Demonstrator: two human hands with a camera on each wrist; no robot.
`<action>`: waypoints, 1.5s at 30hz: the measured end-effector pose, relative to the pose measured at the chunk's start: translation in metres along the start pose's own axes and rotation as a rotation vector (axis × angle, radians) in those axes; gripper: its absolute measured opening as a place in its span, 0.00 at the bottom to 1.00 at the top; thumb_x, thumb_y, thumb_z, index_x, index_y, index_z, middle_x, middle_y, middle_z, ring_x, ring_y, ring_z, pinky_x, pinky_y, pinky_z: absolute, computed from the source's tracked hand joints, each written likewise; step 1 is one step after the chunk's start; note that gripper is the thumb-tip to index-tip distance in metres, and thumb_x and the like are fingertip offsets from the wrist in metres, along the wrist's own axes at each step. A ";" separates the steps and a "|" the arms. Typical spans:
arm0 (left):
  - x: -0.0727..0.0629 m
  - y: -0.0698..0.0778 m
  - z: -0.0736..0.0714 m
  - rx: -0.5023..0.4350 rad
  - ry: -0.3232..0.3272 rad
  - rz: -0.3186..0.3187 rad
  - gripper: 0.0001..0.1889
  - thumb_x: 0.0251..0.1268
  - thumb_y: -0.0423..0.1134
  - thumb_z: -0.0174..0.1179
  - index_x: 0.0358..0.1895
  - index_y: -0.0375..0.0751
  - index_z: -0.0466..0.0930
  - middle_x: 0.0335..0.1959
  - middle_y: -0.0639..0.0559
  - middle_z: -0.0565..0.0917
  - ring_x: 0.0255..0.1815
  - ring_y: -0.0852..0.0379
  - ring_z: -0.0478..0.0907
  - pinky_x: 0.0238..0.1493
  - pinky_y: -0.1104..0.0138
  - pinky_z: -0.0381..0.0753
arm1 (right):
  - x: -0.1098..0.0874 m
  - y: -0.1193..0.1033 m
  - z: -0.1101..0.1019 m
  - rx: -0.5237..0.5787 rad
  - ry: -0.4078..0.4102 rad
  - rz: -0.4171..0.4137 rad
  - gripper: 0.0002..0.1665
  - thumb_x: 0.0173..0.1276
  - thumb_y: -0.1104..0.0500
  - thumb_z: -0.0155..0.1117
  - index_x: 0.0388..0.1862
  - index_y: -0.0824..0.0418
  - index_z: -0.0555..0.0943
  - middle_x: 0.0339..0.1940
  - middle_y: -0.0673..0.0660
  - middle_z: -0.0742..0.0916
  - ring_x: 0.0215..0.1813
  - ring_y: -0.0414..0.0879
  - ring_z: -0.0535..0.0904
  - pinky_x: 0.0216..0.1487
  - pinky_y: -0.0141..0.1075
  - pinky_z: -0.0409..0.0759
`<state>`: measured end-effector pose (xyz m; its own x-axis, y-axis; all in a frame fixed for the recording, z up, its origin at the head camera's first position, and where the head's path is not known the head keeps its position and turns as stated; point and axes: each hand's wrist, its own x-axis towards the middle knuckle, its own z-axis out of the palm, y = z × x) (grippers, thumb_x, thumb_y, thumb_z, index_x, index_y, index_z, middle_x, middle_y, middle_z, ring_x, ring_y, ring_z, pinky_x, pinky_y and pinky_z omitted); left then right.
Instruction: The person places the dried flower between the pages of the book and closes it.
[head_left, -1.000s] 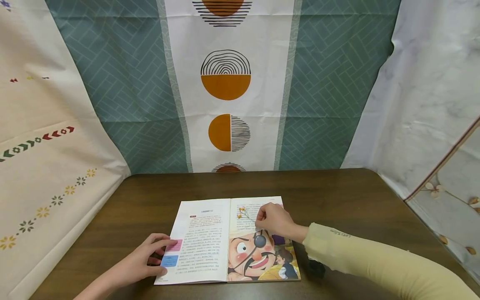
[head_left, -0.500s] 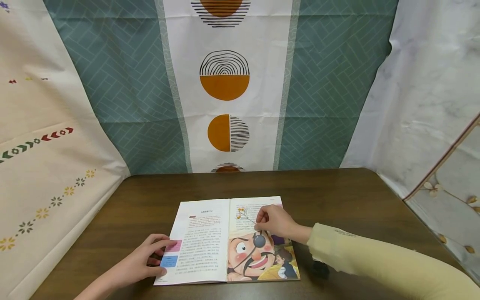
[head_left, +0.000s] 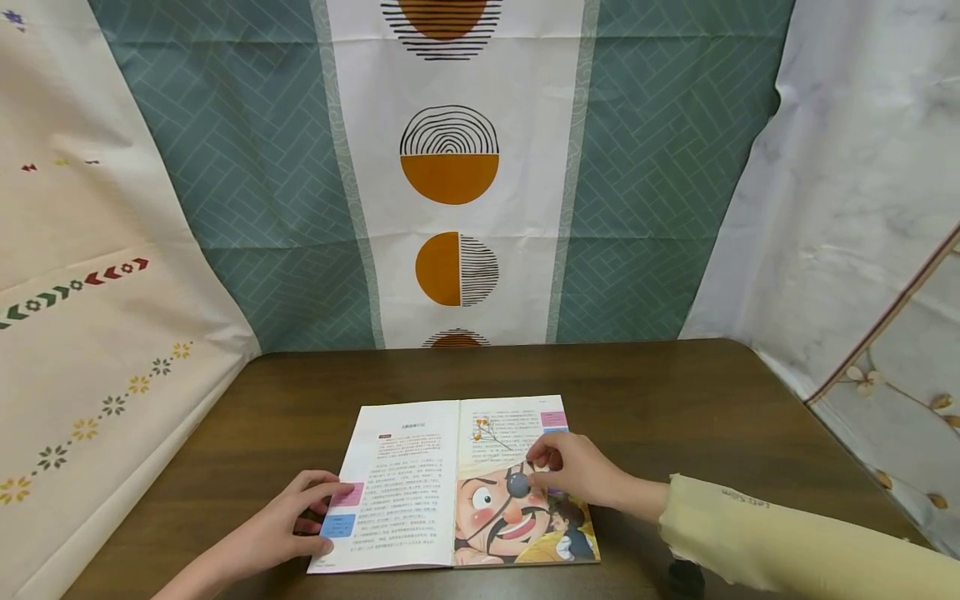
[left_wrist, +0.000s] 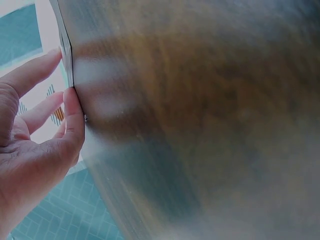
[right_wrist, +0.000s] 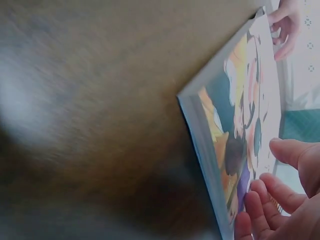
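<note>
An open picture book lies on the dark wooden table, with text on its left page and a cartoon pirate on its right. On the upper right page lies a small dried flower sprig, orange blooms to the left, thin stem slanting down right. My right hand is just beyond the stem's end over the pirate picture. In the right wrist view its thumb and fingers are apart, holding nothing. My left hand rests on the left page's edge with fingertips and thumb; the left wrist view shows these fingers loosely bent.
The brown table top extends around the book. Behind it hangs a green and white curtain with orange circles. Patterned cloths flank the table at both sides. A small black object shows below the right sleeve.
My right hand has let go of the flower sprig and moved right and down from it. The sprig stays on the page. My left hand has kept its place.
</note>
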<state>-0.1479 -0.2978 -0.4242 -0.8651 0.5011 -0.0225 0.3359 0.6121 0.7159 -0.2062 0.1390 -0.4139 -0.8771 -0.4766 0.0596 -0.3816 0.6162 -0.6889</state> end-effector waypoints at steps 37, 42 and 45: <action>0.001 -0.001 -0.001 0.011 0.000 0.028 0.32 0.58 0.41 0.70 0.66 0.35 0.71 0.64 0.33 0.63 0.45 0.71 0.71 0.41 0.73 0.81 | -0.077 0.017 -0.010 -0.224 0.062 0.055 0.41 0.57 0.39 0.73 0.64 0.58 0.76 0.56 0.50 0.78 0.54 0.45 0.75 0.48 0.40 0.81; 0.004 -0.003 -0.003 0.019 0.007 0.050 0.36 0.58 0.41 0.70 0.68 0.31 0.67 0.65 0.31 0.64 0.46 0.71 0.72 0.41 0.73 0.82 | -0.082 0.017 -0.013 -0.277 0.051 0.058 0.44 0.56 0.36 0.72 0.65 0.60 0.76 0.58 0.52 0.79 0.60 0.50 0.74 0.53 0.51 0.80; 0.007 -0.004 -0.005 0.019 0.006 0.041 0.37 0.59 0.42 0.70 0.68 0.30 0.65 0.64 0.31 0.65 0.46 0.71 0.72 0.42 0.73 0.81 | -0.083 0.017 -0.014 -0.286 0.039 0.039 0.45 0.56 0.35 0.72 0.65 0.60 0.76 0.58 0.55 0.79 0.60 0.53 0.74 0.53 0.55 0.79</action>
<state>-0.1570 -0.3001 -0.4235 -0.8528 0.5221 0.0108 0.3778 0.6026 0.7029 -0.1437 0.1981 -0.4207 -0.9014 -0.4276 0.0688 -0.4090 0.7881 -0.4601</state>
